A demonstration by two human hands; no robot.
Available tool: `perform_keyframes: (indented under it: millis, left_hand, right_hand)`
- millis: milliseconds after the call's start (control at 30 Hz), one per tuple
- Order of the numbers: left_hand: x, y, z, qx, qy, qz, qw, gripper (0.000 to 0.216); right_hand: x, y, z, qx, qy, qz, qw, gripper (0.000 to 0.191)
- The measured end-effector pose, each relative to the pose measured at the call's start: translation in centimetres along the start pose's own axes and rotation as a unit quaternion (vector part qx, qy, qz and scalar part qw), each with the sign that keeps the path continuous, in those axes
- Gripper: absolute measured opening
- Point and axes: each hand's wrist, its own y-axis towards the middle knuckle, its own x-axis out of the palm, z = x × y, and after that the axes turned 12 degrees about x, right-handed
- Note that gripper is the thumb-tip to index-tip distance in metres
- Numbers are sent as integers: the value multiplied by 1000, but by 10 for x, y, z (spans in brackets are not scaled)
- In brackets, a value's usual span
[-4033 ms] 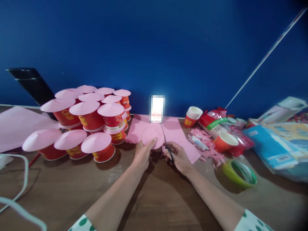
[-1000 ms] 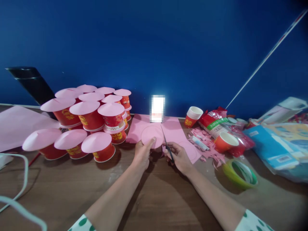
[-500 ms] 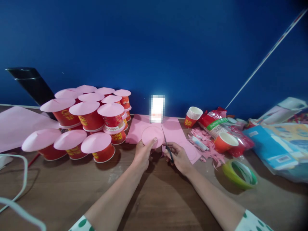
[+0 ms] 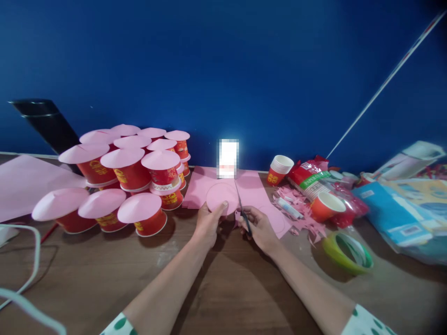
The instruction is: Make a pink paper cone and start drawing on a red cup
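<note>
Between thumb and fingers, my left hand (image 4: pixel 208 224) grips a round piece of pink paper (image 4: pixel 221 195). My right hand (image 4: pixel 259 229) is closed around the dark handles of a pair of scissors (image 4: pixel 246 222), whose blades point away from me along the disc's right edge. A small pink strip hangs by the scissors; whether it still joins the disc I cannot tell. Beneath and behind the hands lie pink paper sheets (image 4: pixel 256 188), one with a drawn circle at the right. My left fingers are partly hidden under the disc.
On the left stand stacked red paper cups (image 4: pixel 150 226) topped with pink paper cones (image 4: pixel 139 207). To the right are pink scraps (image 4: pixel 307 224), a glue stick (image 4: pixel 289 208), an orange cup (image 4: pixel 328 205), stacked cups (image 4: pixel 279 168), a tape roll (image 4: pixel 347 253) and a blue package (image 4: pixel 398 214). A bright, blurred-out screen (image 4: pixel 228 158) stands behind.
Hardly anything differs. The disc, both hands and the scissors keep nearly the same place; the whole view has shifted very slightly.
</note>
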Motion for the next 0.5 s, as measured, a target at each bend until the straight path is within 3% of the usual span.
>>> perform_keyframes:
  millis: [167, 367, 500]
  left_hand:
    - [2, 0, -1, -1, -33, 16, 999, 44]
    - [5, -7, 5, -6, -76, -40, 996, 42]
    - [6, -8, 10, -39, -90, -22, 995, 42]
  right_hand:
    - [0, 0, 1, -1, -1, -4, 1000, 43]
    - [0, 1, 2, -1, 5, -1, 1000, 45]
    - [0, 1, 1, 2, 4, 1, 1000, 46]
